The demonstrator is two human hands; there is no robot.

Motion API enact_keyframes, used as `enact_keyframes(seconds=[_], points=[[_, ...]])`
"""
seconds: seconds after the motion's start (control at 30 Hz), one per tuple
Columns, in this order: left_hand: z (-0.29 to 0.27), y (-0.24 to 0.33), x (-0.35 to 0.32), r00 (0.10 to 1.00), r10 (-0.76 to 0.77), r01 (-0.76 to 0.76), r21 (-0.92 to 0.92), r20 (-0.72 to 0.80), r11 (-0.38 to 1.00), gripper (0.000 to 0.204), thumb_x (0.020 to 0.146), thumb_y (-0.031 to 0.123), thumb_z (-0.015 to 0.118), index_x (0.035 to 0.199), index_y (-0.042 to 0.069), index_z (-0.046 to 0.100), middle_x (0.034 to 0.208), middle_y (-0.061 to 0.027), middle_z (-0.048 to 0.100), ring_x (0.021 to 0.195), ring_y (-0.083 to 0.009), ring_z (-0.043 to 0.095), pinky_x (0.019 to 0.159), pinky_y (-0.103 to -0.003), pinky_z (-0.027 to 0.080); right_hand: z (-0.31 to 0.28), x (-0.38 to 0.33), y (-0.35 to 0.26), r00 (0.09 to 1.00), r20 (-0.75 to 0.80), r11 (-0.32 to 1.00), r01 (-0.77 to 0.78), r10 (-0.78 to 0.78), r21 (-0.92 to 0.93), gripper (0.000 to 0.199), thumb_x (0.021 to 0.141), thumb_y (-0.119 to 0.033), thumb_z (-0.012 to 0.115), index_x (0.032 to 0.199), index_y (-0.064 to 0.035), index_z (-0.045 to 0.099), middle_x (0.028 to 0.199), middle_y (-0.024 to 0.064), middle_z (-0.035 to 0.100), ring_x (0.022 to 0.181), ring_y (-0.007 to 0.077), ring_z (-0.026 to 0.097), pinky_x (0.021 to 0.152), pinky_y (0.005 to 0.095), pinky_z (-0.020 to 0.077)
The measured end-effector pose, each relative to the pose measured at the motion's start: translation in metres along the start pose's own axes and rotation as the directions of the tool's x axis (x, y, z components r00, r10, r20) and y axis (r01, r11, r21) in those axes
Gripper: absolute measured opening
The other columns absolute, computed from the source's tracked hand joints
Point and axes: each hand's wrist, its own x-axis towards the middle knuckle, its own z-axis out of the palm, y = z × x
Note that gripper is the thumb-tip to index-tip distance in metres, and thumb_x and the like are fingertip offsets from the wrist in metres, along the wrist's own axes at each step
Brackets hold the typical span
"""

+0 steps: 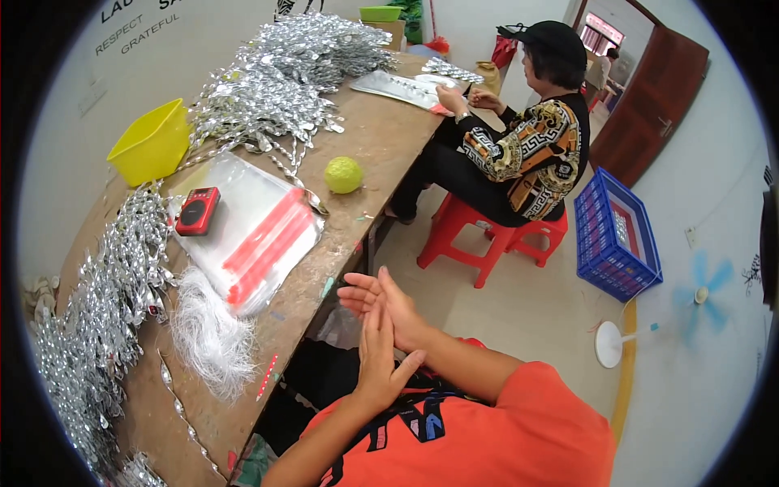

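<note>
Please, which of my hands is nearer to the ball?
Right: the right hand is below the ball in the picture; the left hand, touching the right, is lower and farther from the ball.

Illumination is bright, diffuse and largely even. Silver strands (292, 65) return dense, hard glints; the clear plastic bags (251, 195) show pale glare. Shadow collects beneath the table (381, 146), where detail is lost. Left hand (377, 361) and right hand (402, 316) are well lit, with edges legible. Fan blades (715, 303) are smeared by motion. Detail beyond the door (657, 101) is soft. Fisheye distortion tilts uprights toward the rim; the corners fall to black.
</note>
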Motion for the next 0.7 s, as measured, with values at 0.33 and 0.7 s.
enact_keyframes(seconds=[0.33, 0.7], points=[[-0.02, -0.026, 0.007, 0.972, 0.167, -0.216, 0.345, 0.166, 0.914, 0.078, 0.078, 0.044, 0.058, 0.138, 0.005, 0.028, 0.144, -0.0183, 0.021, 0.134, -0.0375, 0.014, 0.107, -0.051, 0.009, -0.009, -0.015, 0.002, 0.956, 0.27, 0.924, -0.2, 0.112, 0.325, 0.065, 0.089, -0.057, 0.032, 0.134, -0.0111, 0.035, 0.128, 0.0099, 0.046, 0.118, 0.0281, 0.042, 0.096, 0.0416, 0.0361], [-0.016, -0.01, -0.006, 0.67, -0.65, 0.41, -0.909, 0.359, -0.08, 0.035, 0.09, 0.025, 0.049, 0.122, 0.01, 0.051, 0.11, -0.0032, 0.056, 0.099, -0.014, 0.055, 0.083, -0.026, 0.043, -0.023, 0.0, 0.029, 0.598, 0.653, 0.02, 0.745, -0.464, -0.667, 0.036, 0.086, -0.028, 0.049, 0.107, -0.0003, 0.059, 0.112, 0.0169, 0.057, 0.101, 0.0304, 0.054, 0.091, 0.039, 0.0392]])
